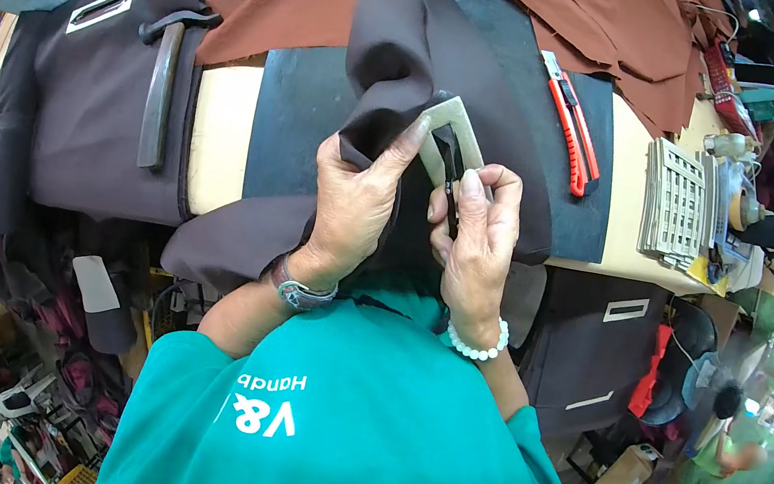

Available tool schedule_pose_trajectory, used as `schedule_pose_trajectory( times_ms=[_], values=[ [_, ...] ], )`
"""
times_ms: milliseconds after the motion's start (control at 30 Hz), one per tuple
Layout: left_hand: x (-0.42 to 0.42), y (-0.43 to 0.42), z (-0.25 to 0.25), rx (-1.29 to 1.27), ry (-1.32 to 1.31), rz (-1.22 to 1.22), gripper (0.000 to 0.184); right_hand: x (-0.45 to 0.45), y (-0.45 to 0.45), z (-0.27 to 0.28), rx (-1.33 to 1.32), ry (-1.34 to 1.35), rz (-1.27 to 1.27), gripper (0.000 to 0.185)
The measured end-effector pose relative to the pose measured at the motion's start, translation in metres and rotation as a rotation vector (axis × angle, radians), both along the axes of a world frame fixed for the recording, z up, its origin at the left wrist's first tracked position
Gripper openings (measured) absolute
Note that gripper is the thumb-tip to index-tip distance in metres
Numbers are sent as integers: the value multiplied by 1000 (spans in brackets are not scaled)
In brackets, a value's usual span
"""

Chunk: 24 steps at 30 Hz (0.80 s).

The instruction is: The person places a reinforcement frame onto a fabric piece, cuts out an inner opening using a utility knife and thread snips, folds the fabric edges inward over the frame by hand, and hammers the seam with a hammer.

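A smooth, matte dark-brown sheet [395,31] curves in soft folds above the worktable [224,135]. The left hand [353,198] pinches its gathered edge, thumb against a pale, flat rectangular frame [471,134] with a slotted opening. The right hand [482,232], fingers curled closed, grips a slim black tool [452,166] reaching into the slot.

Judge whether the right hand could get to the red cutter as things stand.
Probably yes: the red cutter lies uncovered on the dark mat, with only brown fabric between, though the right hand would first need to release the black tool.
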<state>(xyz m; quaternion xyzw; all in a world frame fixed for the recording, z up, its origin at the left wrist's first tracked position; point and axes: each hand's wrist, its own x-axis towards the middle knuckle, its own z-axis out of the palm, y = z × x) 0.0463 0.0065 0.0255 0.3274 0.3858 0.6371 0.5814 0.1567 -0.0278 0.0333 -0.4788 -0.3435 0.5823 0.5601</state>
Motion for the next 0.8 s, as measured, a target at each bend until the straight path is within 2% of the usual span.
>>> schedule_pose_trajectory(
  times_ms=[167,267,367,467,800],
  values=[
    [2,-3,2,-30,-70,1,23,1,1,-9,48,90,-28,15],
    [5,-4,10,-41,-67,27,11,1,2,-5,59,134,-17,14],
    [4,-6,12,-47,-53,23,12,3,2,-9,46,136,-17,14],
    [-1,-5,11,-89,-78,-56,25,3,2,-9,22,122,-27,14],
    [-1,3,6,-84,-117,-53,25,6,6,-22,37,125,-30,12]
  ],
)
